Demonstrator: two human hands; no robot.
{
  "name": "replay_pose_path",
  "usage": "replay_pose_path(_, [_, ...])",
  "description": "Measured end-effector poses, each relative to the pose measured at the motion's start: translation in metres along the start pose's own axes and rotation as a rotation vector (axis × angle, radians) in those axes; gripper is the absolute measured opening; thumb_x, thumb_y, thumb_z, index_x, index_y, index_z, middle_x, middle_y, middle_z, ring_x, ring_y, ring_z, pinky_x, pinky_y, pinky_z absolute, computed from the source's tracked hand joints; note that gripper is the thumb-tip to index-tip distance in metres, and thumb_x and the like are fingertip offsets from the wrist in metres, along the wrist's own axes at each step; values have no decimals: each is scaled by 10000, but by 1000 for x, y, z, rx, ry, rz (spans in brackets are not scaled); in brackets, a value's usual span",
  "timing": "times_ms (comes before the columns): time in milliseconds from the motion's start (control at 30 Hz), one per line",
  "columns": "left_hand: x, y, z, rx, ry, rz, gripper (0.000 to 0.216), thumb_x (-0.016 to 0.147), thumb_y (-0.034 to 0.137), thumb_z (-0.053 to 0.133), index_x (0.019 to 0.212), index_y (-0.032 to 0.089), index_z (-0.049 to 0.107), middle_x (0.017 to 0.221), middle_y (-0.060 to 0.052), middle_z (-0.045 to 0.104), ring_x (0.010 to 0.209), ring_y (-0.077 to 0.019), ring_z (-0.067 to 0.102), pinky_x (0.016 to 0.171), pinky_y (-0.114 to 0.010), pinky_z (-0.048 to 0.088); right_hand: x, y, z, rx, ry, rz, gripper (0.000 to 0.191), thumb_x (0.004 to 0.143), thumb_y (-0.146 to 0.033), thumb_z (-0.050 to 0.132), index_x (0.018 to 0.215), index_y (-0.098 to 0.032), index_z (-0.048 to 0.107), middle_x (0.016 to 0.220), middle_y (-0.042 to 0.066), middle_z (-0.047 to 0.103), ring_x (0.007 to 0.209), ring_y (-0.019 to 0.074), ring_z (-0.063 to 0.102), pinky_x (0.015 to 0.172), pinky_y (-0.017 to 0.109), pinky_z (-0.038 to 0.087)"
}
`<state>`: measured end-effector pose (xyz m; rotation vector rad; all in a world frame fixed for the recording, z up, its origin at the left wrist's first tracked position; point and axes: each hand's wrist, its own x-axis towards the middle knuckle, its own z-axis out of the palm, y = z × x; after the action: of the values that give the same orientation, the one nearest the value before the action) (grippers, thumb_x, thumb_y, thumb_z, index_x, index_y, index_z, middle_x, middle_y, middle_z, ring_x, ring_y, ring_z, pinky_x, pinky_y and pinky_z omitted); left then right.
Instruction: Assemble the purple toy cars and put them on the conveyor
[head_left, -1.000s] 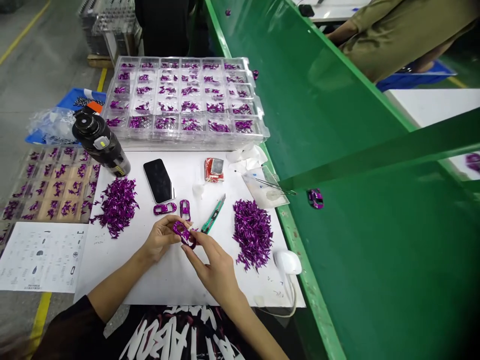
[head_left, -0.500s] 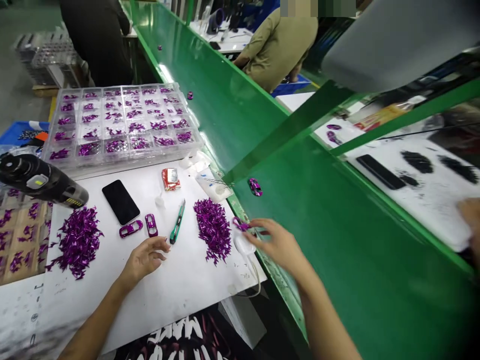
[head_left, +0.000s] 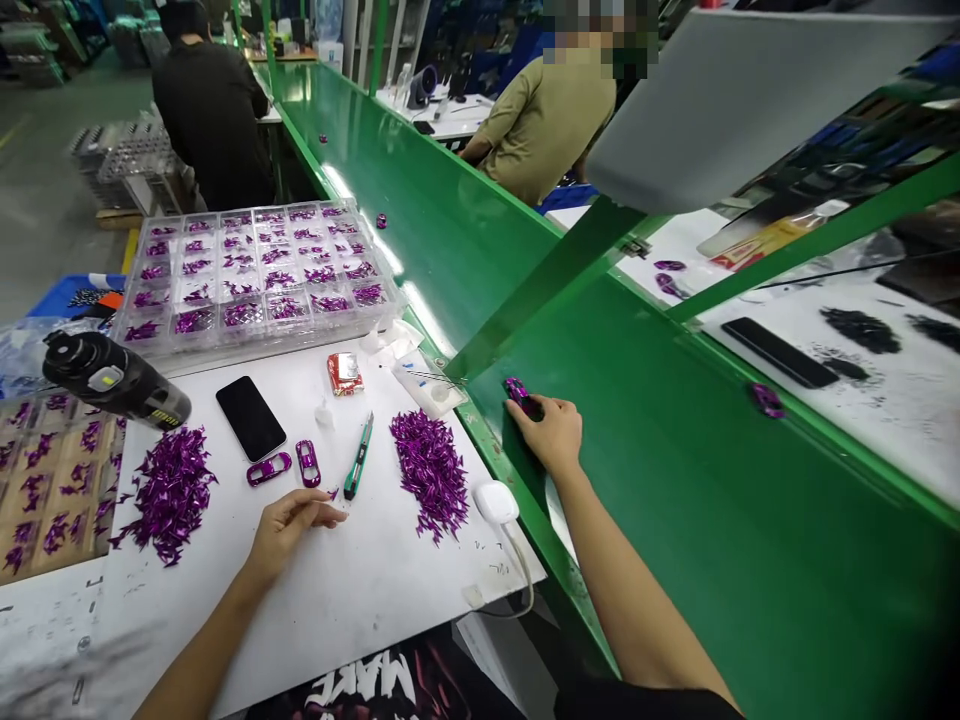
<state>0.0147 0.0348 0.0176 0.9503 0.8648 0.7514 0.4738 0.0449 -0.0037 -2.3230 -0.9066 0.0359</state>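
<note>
My left hand (head_left: 292,525) is low over the white table, fingers bent together, with a small purple part (head_left: 334,493) showing at the fingertips. Just beyond it lie two purple toy car bodies, one upright (head_left: 307,463) and one sideways (head_left: 268,469), and a green utility knife (head_left: 360,456). My right hand (head_left: 551,430) reaches onto the green conveyor, its fingers closed on a purple toy car (head_left: 515,388); the fingers partly hide the car. Piles of shiny purple parts lie left (head_left: 171,495) and right (head_left: 430,472) of my left hand.
A phone (head_left: 251,418), a black bottle (head_left: 112,380) and a white charger (head_left: 496,502) with a cable sit on the table. Behind stands a compartment tray (head_left: 255,335) of purple parts. Another toy car (head_left: 766,400) is by the conveyor's far edge. Two people sit farther off.
My right hand has moved from beside the charger out onto the conveyor, with a purple car at its fingers. My left hand stays about in place. A car now shows at the far edge.
</note>
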Motion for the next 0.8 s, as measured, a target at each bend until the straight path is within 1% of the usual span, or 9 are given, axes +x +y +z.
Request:
replay_pose_path(133, [1, 0, 1, -26, 79, 36, 362, 866, 476, 742, 1046, 162, 720, 977, -113, 817, 963, -285, 774, 903, -457, 602, -30, -36, -8, 78, 64, -22, 562, 821, -619, 594, 1016, -95, 658, 897, 163, 687, 864, 271, 632, 865, 478, 511])
replay_pose_path(233, [2, 0, 2, -65, 117, 24, 413, 869, 469, 746, 1133, 154, 704, 953, -115, 817, 916, -275, 782, 918, -469, 598, -103, -75, -14, 163, 57, -118, 550, 848, -563, 641, 1168, -117, 600, 893, 104, 705, 752, 221, 660, 734, 387, 561])
replay_pose_path(267, [2, 0, 3, -85, 113, 13, 467, 855, 493, 754, 1165, 148, 696, 976, -130, 814, 919, -286, 782, 911, -477, 599, -133, -89, -13, 204, 16, -207, 475, 846, -524, 679, 1142, -157, 615, 870, 69, 706, 720, 200, 661, 700, 349, 567])
replay_pose_path(333, [2, 0, 4, -130, 87, -13, 613, 798, 561, 784, 1229, 138, 678, 1058, -170, 796, 934, -315, 778, 882, -490, 607, -192, -119, -8, 383, -200, -620, 300, 926, -340, 643, 1175, -173, 626, 846, 59, 711, 670, 182, 665, 648, 320, 572])
replay_pose_path(433, [2, 1, 5, -197, 73, -47, 734, 740, 562, 832, 1312, 144, 639, 1061, -164, 785, 930, -301, 770, 845, -454, 614, -248, -158, 4, 460, -396, -817, 207, 971, -253, 564, 1132, -234, 692, 836, 47, 732, 719, 179, 694, 659, 300, 582])
replay_pose_path(533, [3, 3, 0, -268, 126, -57, 698, 783, 485, 822, 1369, 183, 592, 973, -96, 771, 875, -239, 756, 790, -397, 622, -250, -183, 15, 492, -502, -847, 183, 971, -368, 594, 1002, -259, 739, 902, 51, 748, 828, 187, 705, 732, 304, 588])
replay_pose_path(633, [6, 6, -7, -343, 168, -58, 667, 797, 456, 807, 1372, 215, 570, 953, -56, 728, 833, -224, 742, 730, -412, 636, -217, -196, 30, 481, -497, -726, 290, 967, -469, 586, 889, -224, 720, 844, 57, 716, 786, 184, 674, 739, 322, 573])
replay_pose_path(733, [9, 9, -13, -396, 172, -67, 645, 775, 429, 827, 1336, 233, 579, 922, -27, 672, 848, -240, 743, 696, -426, 646, -180, -210, 57, 441, -444, -552, 372, 922, -512, 611, 1076, -181, 682, 983, 110, 717, 888, 240, 675, 811, 413, 565])
replay_pose_path(800, [10, 11, -13, -416, 167, -75, 651, 755, 403, 847, 1328, 247, 581, 919, -15, 638, 842, -239, 741, 667, -413, 648, -167, -219, 74, 440, -485, -504, 475, 858, -560, 655, 1144, -182, 663, 1070, 119, 720, 975, 274, 676, 872, 458, 556])
